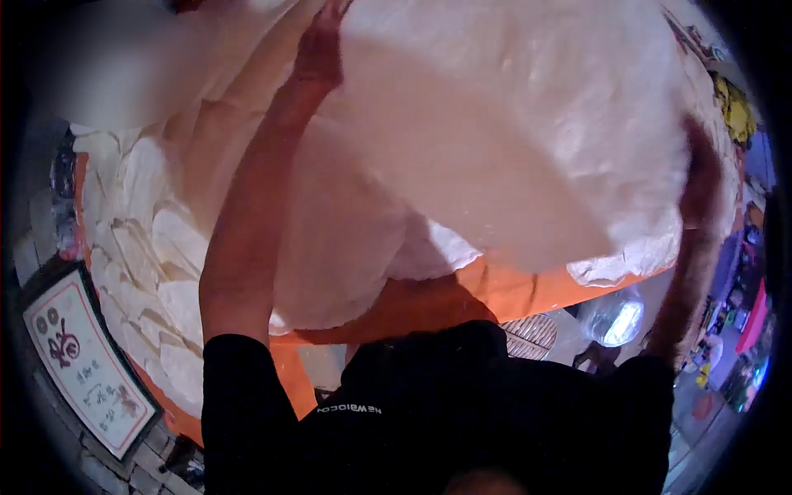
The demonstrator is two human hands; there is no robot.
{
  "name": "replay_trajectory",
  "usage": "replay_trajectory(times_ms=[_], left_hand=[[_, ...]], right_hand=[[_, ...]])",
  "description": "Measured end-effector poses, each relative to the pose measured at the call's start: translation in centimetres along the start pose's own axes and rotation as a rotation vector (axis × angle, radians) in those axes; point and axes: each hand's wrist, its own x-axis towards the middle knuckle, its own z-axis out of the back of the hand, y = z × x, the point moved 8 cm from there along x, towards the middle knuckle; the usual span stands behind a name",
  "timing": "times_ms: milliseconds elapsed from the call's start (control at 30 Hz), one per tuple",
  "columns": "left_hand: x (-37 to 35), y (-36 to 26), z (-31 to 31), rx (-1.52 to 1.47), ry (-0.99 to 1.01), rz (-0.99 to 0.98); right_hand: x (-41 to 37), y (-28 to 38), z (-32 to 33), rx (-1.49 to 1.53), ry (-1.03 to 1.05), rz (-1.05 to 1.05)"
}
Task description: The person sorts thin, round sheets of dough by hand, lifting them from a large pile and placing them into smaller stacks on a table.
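A large, thin, soft white sheet (462, 157), which looks like dough or cloth, spreads across the middle in front of my body. A shadowed layer of it hangs toward me over more white layers. My left hand (328, 21) reaches to the far side over the sheet at the top edge of the view; its fingers are mostly cut off. On the right, my right hand (701, 148) is at the sheet's right side, smeared by motion, and its fingers do not show. I cannot make out what either hand grips.
Several overlapping white pieces (140, 239) lie on the left. Under the sheets is an orange surface (388, 313). A framed board with writing (91, 363) is at lower left. A clear rounded container (615, 318) and a woven item (530, 334) are below the near edge.
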Motion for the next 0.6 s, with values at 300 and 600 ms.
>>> replay_trajectory(times_ms=[300, 600], left_hand=[[-27.6, 0.1, 16.7, 0.365, -0.098, 0.48], [-41.7, -3.8, 17.2, 0.321, -0.133, 0.833]], right_hand=[[-8.1, -17.8, -5.1, -0.901, 0.418, 0.209], [-13.3, -18.8, -32.8, -0.879, 0.715, 0.73]])
